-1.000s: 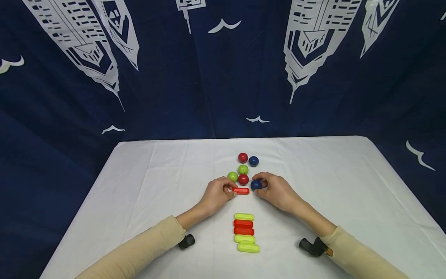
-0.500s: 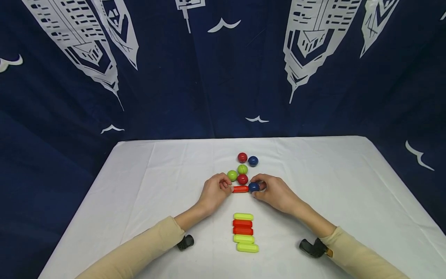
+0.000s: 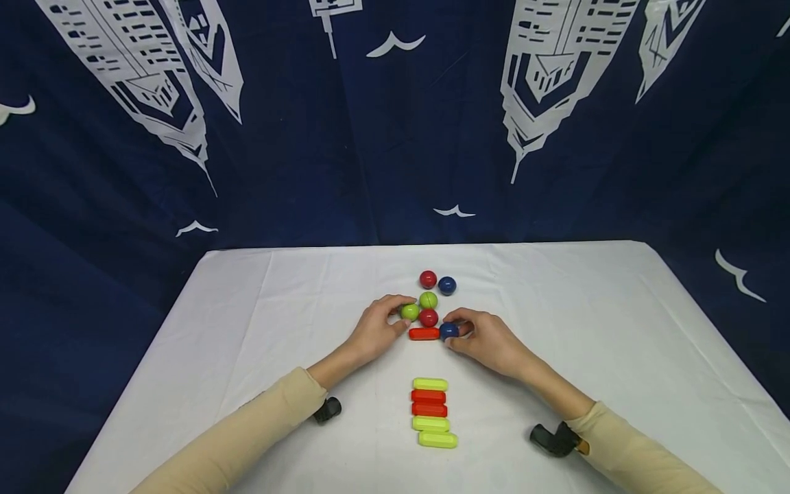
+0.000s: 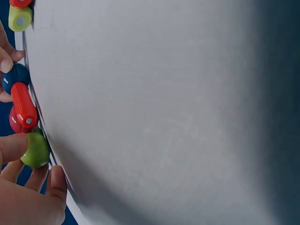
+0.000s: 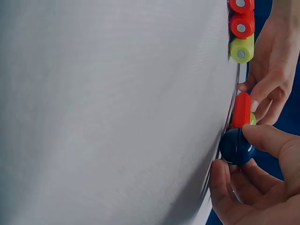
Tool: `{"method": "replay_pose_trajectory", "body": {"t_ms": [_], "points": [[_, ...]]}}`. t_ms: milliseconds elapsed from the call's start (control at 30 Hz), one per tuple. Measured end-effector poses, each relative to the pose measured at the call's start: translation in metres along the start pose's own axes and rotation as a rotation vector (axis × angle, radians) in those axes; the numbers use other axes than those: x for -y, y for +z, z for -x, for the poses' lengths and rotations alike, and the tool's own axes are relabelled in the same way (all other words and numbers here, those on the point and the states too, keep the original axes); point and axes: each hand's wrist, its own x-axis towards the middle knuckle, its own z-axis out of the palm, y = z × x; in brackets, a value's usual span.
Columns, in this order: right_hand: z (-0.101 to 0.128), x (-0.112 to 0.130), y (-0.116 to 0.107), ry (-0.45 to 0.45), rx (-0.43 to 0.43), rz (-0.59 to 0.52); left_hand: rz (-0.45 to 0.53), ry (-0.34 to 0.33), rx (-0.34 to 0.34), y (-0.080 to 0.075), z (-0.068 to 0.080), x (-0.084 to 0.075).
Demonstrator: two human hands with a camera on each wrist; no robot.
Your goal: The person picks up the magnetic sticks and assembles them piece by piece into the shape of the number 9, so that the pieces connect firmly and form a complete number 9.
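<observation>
Between my two hands, on the white tablecloth [image 3: 259, 322], lies a short, glossy red plastic bar [image 3: 424, 334] with rounded ends. My right hand [image 3: 487, 341] pinches a smooth dark blue plastic ball [image 3: 448, 331] against the bar's right end. My left hand [image 3: 373, 331] grasps a shiny lime-green ball [image 3: 410, 311] just beyond the bar's left end. Nearer me, five more rounded bars [image 3: 432, 412], yellow-green and red, lie stacked in a row.

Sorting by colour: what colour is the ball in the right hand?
Dark blue ball, held by the right hand; clearest in the right wrist view.
</observation>
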Motion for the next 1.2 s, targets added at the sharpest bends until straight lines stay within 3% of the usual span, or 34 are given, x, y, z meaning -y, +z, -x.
{"method": "replay_pose_trajectory", "body": {"t_ms": [233, 767, 1067, 1200], "points": [[-0.001, -0.002, -0.002, -0.006, -0.003, -0.026, -0.002, -0.020, -0.004, -0.006, -0.001, 0.001], [-0.005, -0.005, -0.003, 0.017, 0.037, -0.044, 0.121, -0.049, 0.027, -0.011, 0.014, 0.010], [-0.012, -0.011, -0.008, -0.011, 0.103, -0.109, 0.166, -0.067, 0.006, -0.010, 0.017, 0.009], [-0.014, -0.012, -0.009, -0.001, 0.112, -0.124, 0.121, -0.078, -0.032, -0.010, 0.022, 0.004]]}}
